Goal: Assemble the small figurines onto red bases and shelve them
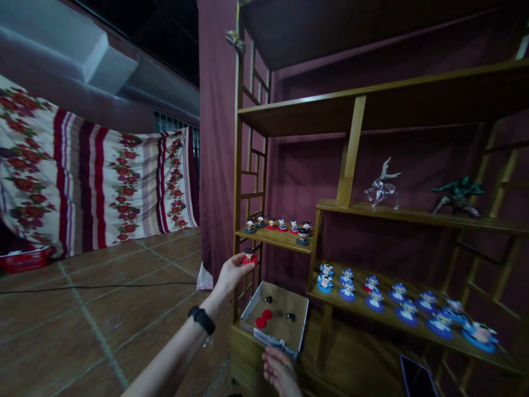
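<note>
My left hand (pixel 232 273), with a black band on its wrist, pinches a small figurine (pixel 248 255) that has dark hair and a red round base. It holds the figurine just below the front edge of a small wooden shelf (pixel 275 238), where several similar figurines (pixel 271 223) stand. Below is a shallow cardboard box (pixel 285 292) containing two red discs (pixel 263 318) and two small dark pieces (pixel 291 317). By the box's near edge, my right hand (pixel 280 370) is open, its fingers loosely curved and nothing visible in them.
On the lower right shelf stand several figurines with blue and purple bases (pixel 375 300). A clear deer ornament (pixel 383 187) and a dark green figure (pixel 458 196) occupy the shelf above. A phone (pixel 417 377) lies at bottom right. A cable (pixel 103 286) crosses the tiled floor.
</note>
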A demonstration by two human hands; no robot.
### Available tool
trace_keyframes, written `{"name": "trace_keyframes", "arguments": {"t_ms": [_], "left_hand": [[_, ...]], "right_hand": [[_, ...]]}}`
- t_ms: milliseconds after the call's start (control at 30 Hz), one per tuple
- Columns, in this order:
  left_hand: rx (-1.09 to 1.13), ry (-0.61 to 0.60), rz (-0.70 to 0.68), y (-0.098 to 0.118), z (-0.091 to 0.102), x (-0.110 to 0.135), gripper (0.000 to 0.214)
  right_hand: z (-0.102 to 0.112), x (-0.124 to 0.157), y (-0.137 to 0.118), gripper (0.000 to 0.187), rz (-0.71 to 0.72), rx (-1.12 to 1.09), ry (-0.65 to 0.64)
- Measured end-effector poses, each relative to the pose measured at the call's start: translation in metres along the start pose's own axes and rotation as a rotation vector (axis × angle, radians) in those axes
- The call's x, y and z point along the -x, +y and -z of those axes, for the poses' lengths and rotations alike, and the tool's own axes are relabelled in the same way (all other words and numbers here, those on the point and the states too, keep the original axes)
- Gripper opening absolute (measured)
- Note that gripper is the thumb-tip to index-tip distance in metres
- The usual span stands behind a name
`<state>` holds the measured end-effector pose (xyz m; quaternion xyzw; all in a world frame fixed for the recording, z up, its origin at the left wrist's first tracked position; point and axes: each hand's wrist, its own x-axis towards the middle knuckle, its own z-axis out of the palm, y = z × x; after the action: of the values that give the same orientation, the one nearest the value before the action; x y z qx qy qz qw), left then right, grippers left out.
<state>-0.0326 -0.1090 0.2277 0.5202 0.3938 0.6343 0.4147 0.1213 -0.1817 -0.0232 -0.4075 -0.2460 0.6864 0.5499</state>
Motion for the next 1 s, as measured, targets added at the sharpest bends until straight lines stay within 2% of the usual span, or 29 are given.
{"name": "trace_keyframes", "arguments": {"t_ms": [133,267,433,533,633,867,1000], "left_hand": [[-0.003,-0.061,-0.072,0.046,-0.020,-0.029,0.050],[-0.092,-0.019,-0.145,0.064,-0.041,-0.047,0.051],[-0.231,0.046,-0.160,0.057,-0.055,-0.070,0.045],[-0.309,0.031,-0.158,0.050,-0.059,-0.084,0.040],[-0.380,0.013,-0.160,0.047,-0.062,-0.095,0.036],[-0.514,0.003,-0.230,0.039,-0.056,-0.100,0.028],[-0.541,0.032,-0.244,0.035,-0.055,-0.104,0.043]], "right_hand": [[-0.003,-0.004,0.003,0.042,-0.019,-0.007,0.011],[-0.005,-0.003,0.003,0.041,-0.009,0.009,0.017],[0.000,-0.005,0.001,0.040,-0.017,0.003,0.007],[0.005,-0.013,0.006,0.039,-0.037,0.007,0.009],[0.009,-0.021,0.012,0.036,0.001,-0.002,0.072],[0.009,-0.019,0.007,0.035,-0.003,-0.004,0.047],[0.005,-0.012,0.001,0.037,-0.008,0.001,0.047]]}}
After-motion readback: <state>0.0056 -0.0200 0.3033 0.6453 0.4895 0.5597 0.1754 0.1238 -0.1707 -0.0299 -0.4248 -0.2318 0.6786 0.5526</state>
